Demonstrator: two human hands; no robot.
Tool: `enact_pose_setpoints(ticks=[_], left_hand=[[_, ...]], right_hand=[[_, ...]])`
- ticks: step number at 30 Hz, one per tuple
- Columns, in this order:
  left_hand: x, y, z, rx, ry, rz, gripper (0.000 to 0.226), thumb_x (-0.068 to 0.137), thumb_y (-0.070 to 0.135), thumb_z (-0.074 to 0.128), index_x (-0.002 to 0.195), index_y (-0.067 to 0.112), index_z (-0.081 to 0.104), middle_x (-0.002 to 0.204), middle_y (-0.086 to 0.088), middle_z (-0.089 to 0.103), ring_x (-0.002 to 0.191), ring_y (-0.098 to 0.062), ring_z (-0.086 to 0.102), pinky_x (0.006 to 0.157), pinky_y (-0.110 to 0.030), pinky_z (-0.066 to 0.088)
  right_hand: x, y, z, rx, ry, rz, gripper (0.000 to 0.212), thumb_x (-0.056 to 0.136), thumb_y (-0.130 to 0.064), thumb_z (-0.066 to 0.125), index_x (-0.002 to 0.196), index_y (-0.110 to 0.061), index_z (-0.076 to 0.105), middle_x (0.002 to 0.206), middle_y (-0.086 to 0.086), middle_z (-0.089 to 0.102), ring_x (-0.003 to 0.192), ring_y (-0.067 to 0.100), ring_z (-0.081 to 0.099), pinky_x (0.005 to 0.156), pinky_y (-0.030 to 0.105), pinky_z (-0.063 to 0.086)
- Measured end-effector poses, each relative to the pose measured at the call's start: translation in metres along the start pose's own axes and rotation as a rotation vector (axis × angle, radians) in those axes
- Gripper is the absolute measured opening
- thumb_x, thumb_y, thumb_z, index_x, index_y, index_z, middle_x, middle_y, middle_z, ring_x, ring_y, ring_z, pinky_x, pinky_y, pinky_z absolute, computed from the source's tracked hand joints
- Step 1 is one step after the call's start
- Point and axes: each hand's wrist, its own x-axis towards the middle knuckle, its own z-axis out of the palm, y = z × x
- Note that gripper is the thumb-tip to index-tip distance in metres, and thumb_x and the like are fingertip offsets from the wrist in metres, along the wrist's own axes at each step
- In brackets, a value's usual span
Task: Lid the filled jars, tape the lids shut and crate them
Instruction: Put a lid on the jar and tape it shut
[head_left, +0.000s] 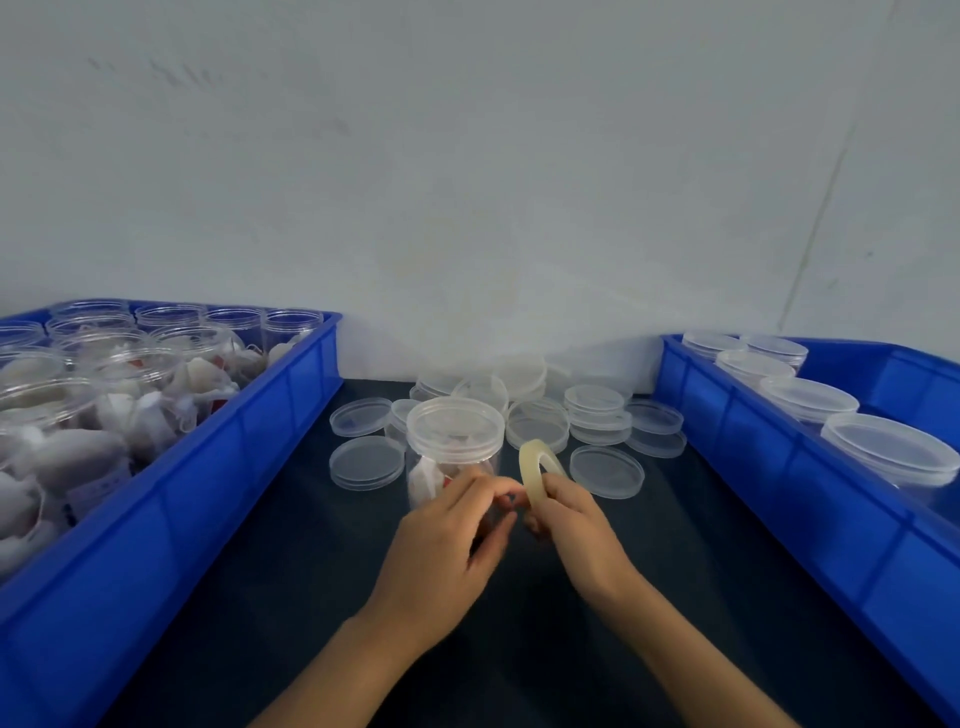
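Dark tabletop (291, 597), hands hiding jar (453, 448) base

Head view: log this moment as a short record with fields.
stage: taping the lidded jar
left hand: fingers pinched at the tape's edge, in front of the jar
right hand: grip on the tape roll
loose lids: scattered on the dark mat behind the jar
left crate: filled jars without lids
right crate: row of lidded jars
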Motion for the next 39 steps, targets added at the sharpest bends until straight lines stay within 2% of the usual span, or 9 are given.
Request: enact_pose_setpoints(ticks=[4,7,13,17,24,28,30,35,39], left_hand=[[-0.003,0.001,0.011,-0.103,-0.011,-0.145,0.032,0.091,0.017,0.066,0.121,0.021,0.058,0.108,0.017,0.063,0.094,0.001,0.062,0.078,-0.026,0.054],[-0.003,0.0,0.014,-0.11,0.033,-0.184,0.03,0.089,0.016,0.068,0.118,0.019,0.06,0.104,0.015,0.067,0.093,0.002,0.064,0.079,-0.024,0.055],[0.0,-0.001,0.013,-0.099,0.164,-0.191,0.015,0.08,0.008,0.076,0.092,0.017,0.071,0.088,0.015,0.07,0.066,0.005,0.065,0.062,-0.021,0.055],[0.004,-0.001,0.014,-0.054,0.18,-0.173,0.014,0.078,0.002,0.076,0.082,0.014,0.071,0.071,0.012,0.069,0.061,0.0,0.064,0.057,-0.026,0.055],[-0.001,0.0,0.015,0.066,0.139,-0.086,0.003,0.088,0.009,0.063,0.087,0.013,0.063,0.072,0.008,0.066,0.059,-0.007,0.063,0.048,-0.029,0.053],[-0.001,-0.001,0.013,-0.02,0.134,-0.132,0.016,0.086,0.009,0.07,0.101,0.014,0.066,0.088,0.01,0.071,0.078,-0.002,0.066,0.063,-0.022,0.055],[-0.001,-0.001,0.011,-0.05,0.131,-0.134,0.015,0.084,0.006,0.071,0.096,0.016,0.068,0.086,0.013,0.07,0.076,-0.001,0.066,0.063,-0.019,0.054],[0.002,0.001,0.009,-0.037,0.135,-0.111,0.012,0.081,0.002,0.073,0.083,0.014,0.068,0.075,0.016,0.064,0.067,0.0,0.063,0.059,-0.016,0.052],[-0.001,0.0,0.013,-0.02,0.124,-0.131,0.011,0.086,0.004,0.069,0.087,0.013,0.063,0.077,0.02,0.056,0.066,-0.003,0.061,0.056,-0.025,0.053]], right_hand=[[-0.008,0.0,0.0,-0.005,-0.161,-0.093,0.018,0.09,0.012,0.043,0.091,-0.004,0.053,0.09,0.012,0.056,0.085,0.022,0.056,0.08,0.037,0.048],[-0.015,0.003,-0.002,-0.079,-0.205,-0.177,0.01,0.096,0.003,0.047,0.102,-0.004,0.052,0.089,0.011,0.061,0.077,0.02,0.059,0.076,0.034,0.053],[-0.017,0.005,-0.003,-0.269,-0.242,-0.246,0.011,0.097,0.0,0.048,0.099,-0.011,0.05,0.082,0.004,0.059,0.07,0.009,0.056,0.069,0.027,0.05],[-0.018,0.006,-0.002,-0.3,-0.234,-0.256,0.014,0.097,0.001,0.045,0.098,-0.012,0.048,0.079,-0.002,0.055,0.067,0.003,0.051,0.066,0.024,0.048],[-0.022,0.004,-0.004,-0.261,-0.234,-0.225,0.008,0.097,-0.002,0.048,0.1,-0.01,0.05,0.08,0.001,0.057,0.068,0.004,0.054,0.067,0.023,0.049],[-0.023,0.003,-0.006,-0.238,-0.239,-0.215,0.009,0.097,-0.003,0.049,0.101,-0.01,0.051,0.078,0.0,0.059,0.067,0.004,0.055,0.067,0.022,0.049],[-0.023,0.004,-0.005,-0.246,-0.242,-0.217,0.007,0.097,-0.003,0.049,0.102,-0.008,0.051,0.079,0.0,0.058,0.068,0.006,0.055,0.068,0.026,0.049],[-0.024,0.006,-0.003,-0.247,-0.233,-0.234,0.01,0.096,0.0,0.047,0.1,-0.009,0.05,0.078,-0.003,0.055,0.066,0.004,0.052,0.065,0.024,0.048],[-0.026,0.004,-0.003,-0.258,-0.237,-0.23,0.01,0.097,-0.002,0.048,0.096,-0.012,0.049,0.077,-0.002,0.056,0.066,0.005,0.052,0.064,0.024,0.048]])
